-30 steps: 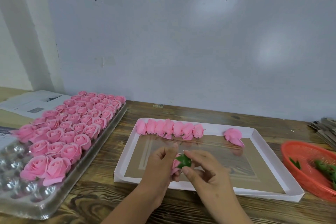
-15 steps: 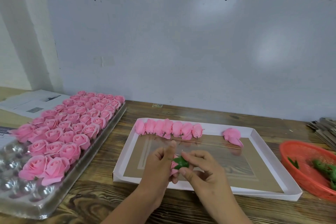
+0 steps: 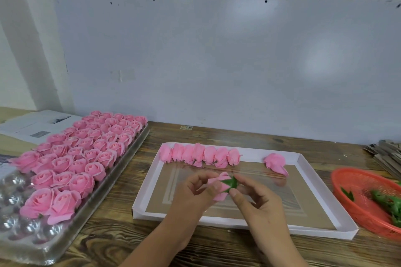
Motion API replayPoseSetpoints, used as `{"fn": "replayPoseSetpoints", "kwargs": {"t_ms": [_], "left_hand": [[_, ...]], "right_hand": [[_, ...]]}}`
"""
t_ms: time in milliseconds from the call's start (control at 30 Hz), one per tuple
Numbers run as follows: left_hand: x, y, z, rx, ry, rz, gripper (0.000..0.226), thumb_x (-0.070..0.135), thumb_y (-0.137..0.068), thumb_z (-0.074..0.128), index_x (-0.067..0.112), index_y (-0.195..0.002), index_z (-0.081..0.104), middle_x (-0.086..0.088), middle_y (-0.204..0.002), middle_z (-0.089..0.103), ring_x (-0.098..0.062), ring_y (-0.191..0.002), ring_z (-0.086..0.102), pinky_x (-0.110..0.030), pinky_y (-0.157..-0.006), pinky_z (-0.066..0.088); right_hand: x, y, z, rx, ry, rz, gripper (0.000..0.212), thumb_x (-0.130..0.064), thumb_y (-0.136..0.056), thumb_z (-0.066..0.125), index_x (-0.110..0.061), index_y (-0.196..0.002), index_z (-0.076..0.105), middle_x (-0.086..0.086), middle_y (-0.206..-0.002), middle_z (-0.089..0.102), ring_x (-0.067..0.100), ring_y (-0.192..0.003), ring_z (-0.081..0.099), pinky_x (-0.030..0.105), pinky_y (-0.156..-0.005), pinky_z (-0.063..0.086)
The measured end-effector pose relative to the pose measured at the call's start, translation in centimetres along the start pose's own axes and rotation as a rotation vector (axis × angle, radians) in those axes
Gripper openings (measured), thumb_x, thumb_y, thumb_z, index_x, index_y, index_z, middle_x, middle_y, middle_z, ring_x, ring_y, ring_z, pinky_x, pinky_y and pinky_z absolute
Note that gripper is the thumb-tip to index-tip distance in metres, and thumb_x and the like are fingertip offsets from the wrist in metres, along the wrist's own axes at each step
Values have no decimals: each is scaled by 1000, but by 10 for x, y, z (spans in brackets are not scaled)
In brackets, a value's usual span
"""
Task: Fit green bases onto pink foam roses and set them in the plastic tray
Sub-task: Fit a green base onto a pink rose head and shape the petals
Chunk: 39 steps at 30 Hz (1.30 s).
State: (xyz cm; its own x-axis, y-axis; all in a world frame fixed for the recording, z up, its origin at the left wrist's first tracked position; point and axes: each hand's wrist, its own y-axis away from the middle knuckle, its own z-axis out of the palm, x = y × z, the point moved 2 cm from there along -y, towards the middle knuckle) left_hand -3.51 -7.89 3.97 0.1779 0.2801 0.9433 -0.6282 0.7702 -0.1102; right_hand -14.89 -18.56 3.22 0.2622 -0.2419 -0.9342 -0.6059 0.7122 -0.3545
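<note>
My left hand (image 3: pixel 195 193) holds a pink foam rose (image 3: pixel 219 187) over the white cardboard tray (image 3: pixel 303 230). A green base (image 3: pixel 231 182) sits on the rose's end, pinched by the thumb and forefinger of my right hand (image 3: pixel 258 204). A row of several pink roses (image 3: pixel 199 155) lies along the cardboard tray's far edge, with one more rose (image 3: pixel 275 162) apart at the right. The clear plastic tray (image 3: pixel 32 243) on the left holds several rows of upright roses (image 3: pixel 86 147); its near cups are bare.
An orange mesh basket (image 3: pixel 355 182) with green bases (image 3: pixel 388 201) stands at the right edge. Newspaper (image 3: pixel 32 125) lies at the back left and a stack of grey card (image 3: pixel 386 154) at the back right. A white board leans against the wall.
Both hands have lifted slightly and the rose has turned, so more of its pink petals and the green base show between the fingers.
</note>
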Motion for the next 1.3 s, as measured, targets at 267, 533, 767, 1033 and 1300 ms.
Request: {"fn": "replayPoseSetpoints", "kwargs": {"t_ms": [267,533,767,1033,1300], "left_hand": [[-1,-1,-3,64,-136,163,32,3,-71,81,25,-94,77,-8,-100,78,-22,-95,75,-23,-76,59],[-2,-3,-7,75,-184,181,45,-1,-71,80,14,-111,66,0,-99,79,-15,-94,75,-20,-75,58],[-8,-3,-9,36,-263,211,45,-12,-79,76,16,-112,65,1,-98,79,-15,-95,75,-21,-77,57],[-5,-4,-8,-25,-354,225,36,41,-75,82,47,-107,67,6,-104,77,-13,-98,72,-29,-78,59],[-10,1,-10,-237,-620,247,87,42,-71,88,58,-142,39,26,-139,53,-6,-119,58,-24,-78,54]], "right_hand": [[0,-2,-4,0,-110,72,31,3,-81,72,-19,-103,74,1,-94,78,11,-86,73,20,-65,56],[-1,0,-5,-96,-84,43,44,12,-82,67,-26,-102,77,1,-102,77,15,-98,72,25,-79,58],[-2,3,-4,-100,-101,56,34,-1,-73,76,-24,-98,79,4,-101,77,17,-97,73,21,-80,56],[-4,3,-5,-158,-121,278,21,-11,-79,73,-15,-100,75,10,-89,77,12,-74,72,19,-60,54],[-5,-1,-11,-134,-204,396,22,-17,-89,63,-13,-105,77,23,-97,73,21,-80,68,30,-74,57]]}}
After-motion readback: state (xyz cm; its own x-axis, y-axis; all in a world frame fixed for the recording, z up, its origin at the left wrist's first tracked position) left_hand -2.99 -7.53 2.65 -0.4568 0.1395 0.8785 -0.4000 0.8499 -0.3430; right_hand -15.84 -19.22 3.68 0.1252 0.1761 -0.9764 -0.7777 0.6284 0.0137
